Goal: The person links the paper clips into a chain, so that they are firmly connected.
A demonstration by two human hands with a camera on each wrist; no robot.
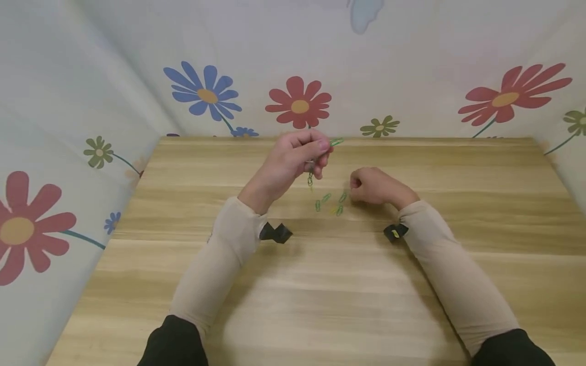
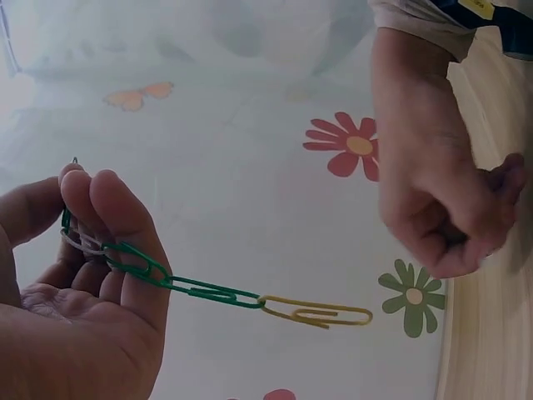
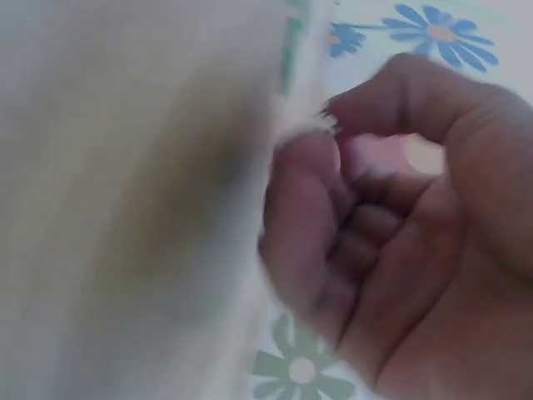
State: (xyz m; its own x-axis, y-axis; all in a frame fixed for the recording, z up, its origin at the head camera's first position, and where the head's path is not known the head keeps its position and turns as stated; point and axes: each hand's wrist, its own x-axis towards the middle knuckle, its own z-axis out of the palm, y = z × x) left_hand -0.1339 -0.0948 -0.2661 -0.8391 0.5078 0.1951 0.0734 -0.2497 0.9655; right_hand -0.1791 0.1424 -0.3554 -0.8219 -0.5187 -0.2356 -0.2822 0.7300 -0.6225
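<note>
My left hand (image 1: 295,157) is raised above the table and pinches a green paper clip (image 1: 337,142) between thumb and forefinger. From it a chain of linked paper clips (image 2: 215,292) runs past the fingers. In the left wrist view the chain has a white clip, green ones and a yellow clip (image 2: 316,313) at its free end. My right hand (image 1: 377,186) is low over the table, beside the loose clips, with its fingers curled. At its fingertips the right wrist view shows a small pale thing (image 3: 327,123), apparently a paper clip, blurred and mostly hidden.
Several loose green paper clips (image 1: 318,205) and a yellow one (image 1: 333,211) lie on the wooden table (image 1: 320,295) between the hands. A flower-patterned cloth (image 1: 412,66) hangs along the back and sides. Dark straps (image 1: 276,233) are at both wrists.
</note>
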